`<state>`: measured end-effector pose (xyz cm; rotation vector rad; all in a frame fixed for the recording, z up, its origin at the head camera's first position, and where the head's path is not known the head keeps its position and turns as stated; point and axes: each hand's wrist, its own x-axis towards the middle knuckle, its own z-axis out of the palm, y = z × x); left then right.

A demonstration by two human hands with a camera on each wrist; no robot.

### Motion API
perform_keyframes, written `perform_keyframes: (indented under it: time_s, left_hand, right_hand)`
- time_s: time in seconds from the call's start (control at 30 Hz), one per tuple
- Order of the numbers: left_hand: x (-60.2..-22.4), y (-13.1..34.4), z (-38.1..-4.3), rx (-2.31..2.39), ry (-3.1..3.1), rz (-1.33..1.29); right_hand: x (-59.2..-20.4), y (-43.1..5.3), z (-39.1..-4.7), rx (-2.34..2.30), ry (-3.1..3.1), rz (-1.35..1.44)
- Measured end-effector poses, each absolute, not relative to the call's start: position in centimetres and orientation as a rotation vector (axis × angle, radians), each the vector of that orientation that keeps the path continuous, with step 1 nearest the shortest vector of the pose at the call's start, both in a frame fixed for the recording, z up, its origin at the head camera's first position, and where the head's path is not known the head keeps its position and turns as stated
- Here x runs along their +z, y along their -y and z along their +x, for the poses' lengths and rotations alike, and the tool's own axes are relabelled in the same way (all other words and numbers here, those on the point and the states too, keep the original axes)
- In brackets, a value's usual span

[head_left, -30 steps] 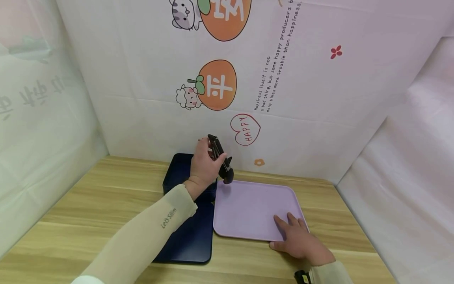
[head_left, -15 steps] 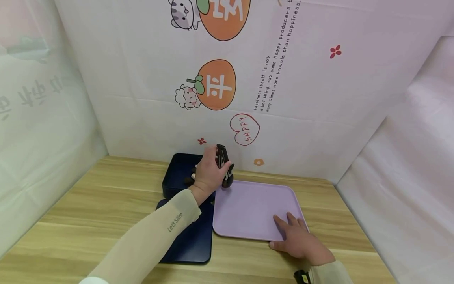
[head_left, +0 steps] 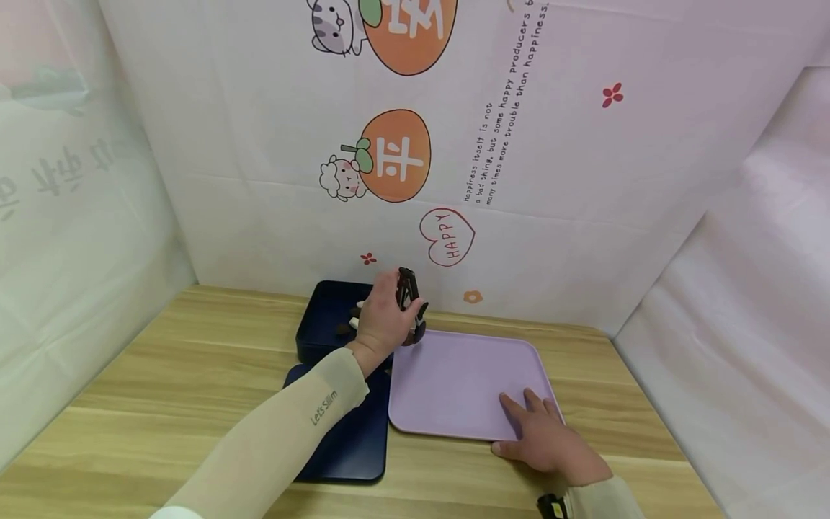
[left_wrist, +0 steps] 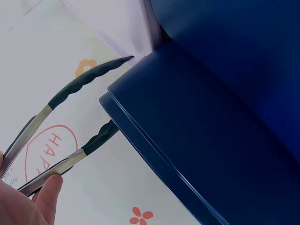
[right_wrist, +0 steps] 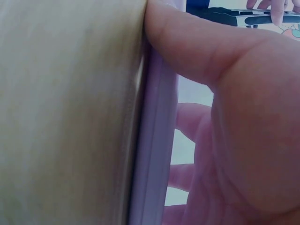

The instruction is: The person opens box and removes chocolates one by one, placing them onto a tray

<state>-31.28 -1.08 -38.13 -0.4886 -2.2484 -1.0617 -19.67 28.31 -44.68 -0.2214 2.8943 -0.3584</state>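
- Firmly, I hold the tongs (left_wrist: pixel 61 96) in my left hand (head_left: pixel 384 313), thumb on one arm and fingers on the other; their two arms stand wide apart.
- Below that grip, the tongs straddle the right-hand wall of the blue box (head_left: pixel 311 351): one tip hangs inside the box, the other above the far left corner of the purple tray (head_left: pixel 454 382). I cannot tell whether either tip touches anything.
- My right hand (head_left: pixel 545 440) lies well to the right of the tongs, fingers spread on the tray's near right corner, thumb against its near edge.
- Between my hands, the bare middle of the tray gives broad room, bounded only by its low rim.
- To the left of the box, and in a strip past the tray's right edge, the wooden table (head_left: pixel 162 389) offers flat space.
- Close beyond the grip rises the back cloth (head_left: pixel 551 238), printed with a heart and flowers, which limits reaching forward.
- On my near side of the box lies a flat blue panel (head_left: pixel 357 447), its right edge just beside the tray.
- My left sleeve (head_left: pixel 279 432) crosses over that panel and covers part of it; my wrist also hides some of the box.
- Farther out, a left side cloth (head_left: pixel 78 252) and a right side cloth (head_left: pixel 733 346) close in the table.
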Motion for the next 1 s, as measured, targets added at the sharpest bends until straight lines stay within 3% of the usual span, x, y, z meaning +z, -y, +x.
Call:
perform_keyframes:
  time_s: [0.6,1.0]
  left_hand:
    - [-36.9,1.8,-31.2,-1.225,2.159,-0.419]
    - [-34.5,6.7,-32.6,-1.492,1.989,-0.24]
  right_hand:
    - [-44.9,-28.3,-19.6,-0.366,-2.895,-0.237]
    - [-44.8,-28.4,-19.7,-0.318,-2.901,-0.218]
